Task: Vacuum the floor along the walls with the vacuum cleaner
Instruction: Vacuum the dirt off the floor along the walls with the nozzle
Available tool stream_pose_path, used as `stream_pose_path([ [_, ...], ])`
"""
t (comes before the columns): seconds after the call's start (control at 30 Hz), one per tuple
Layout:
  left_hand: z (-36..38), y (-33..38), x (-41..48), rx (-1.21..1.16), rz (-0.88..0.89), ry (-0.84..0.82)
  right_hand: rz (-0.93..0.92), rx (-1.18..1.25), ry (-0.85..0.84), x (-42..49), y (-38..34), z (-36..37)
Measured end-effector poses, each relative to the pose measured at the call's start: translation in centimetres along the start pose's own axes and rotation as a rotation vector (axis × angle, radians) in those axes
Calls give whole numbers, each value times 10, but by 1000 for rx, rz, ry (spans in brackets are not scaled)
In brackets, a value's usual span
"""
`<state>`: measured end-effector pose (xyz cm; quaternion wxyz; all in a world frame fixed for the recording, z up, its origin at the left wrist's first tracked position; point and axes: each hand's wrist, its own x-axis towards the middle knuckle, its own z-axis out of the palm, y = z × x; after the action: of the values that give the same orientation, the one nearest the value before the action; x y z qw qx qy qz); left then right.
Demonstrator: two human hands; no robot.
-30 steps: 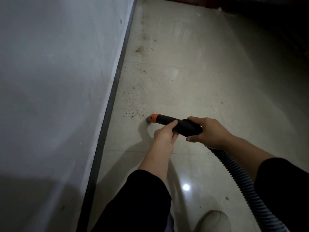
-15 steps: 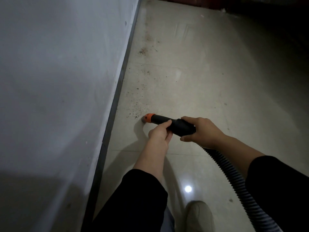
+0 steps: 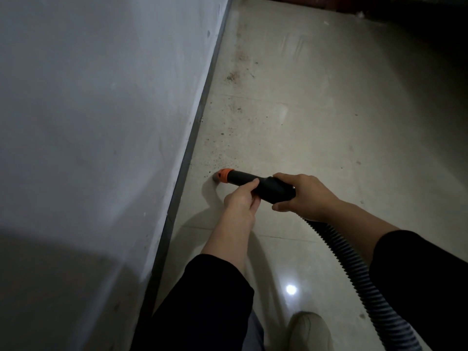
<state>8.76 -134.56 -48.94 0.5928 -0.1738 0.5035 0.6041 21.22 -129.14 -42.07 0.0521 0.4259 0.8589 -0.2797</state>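
Note:
A black vacuum nozzle [image 3: 243, 182] with an orange tip [image 3: 224, 175] points left and down at the beige tiled floor [image 3: 316, 127], close to the dark skirting strip [image 3: 192, 145] under the white wall [image 3: 101, 110]. My left hand [image 3: 240, 201] grips the nozzle from below near its middle. My right hand [image 3: 304, 196] grips its thicker rear end, where the ribbed grey hose [image 3: 359, 274] leaves toward the lower right. Dark crumbs and dust [image 3: 220, 153] lie on the floor just beyond the tip and farther along the wall.
More dirt patches [image 3: 234, 76] sit farther up along the skirting. My light shoe [image 3: 309, 330] stands at the bottom edge. A dark red object [image 3: 304, 2] borders the floor at the far end. The right side fades into shadow.
The nozzle tip has moved left, closer to the skirting, and forward along the wall. Both hands keep their hold. My foot has stepped forward.

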Motion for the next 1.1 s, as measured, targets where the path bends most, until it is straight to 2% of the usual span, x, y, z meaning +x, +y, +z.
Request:
stream_pose_path([
  [1.1, -27, 33, 0, -72, 83, 110, -104, 22, -58, 29, -35, 13],
])
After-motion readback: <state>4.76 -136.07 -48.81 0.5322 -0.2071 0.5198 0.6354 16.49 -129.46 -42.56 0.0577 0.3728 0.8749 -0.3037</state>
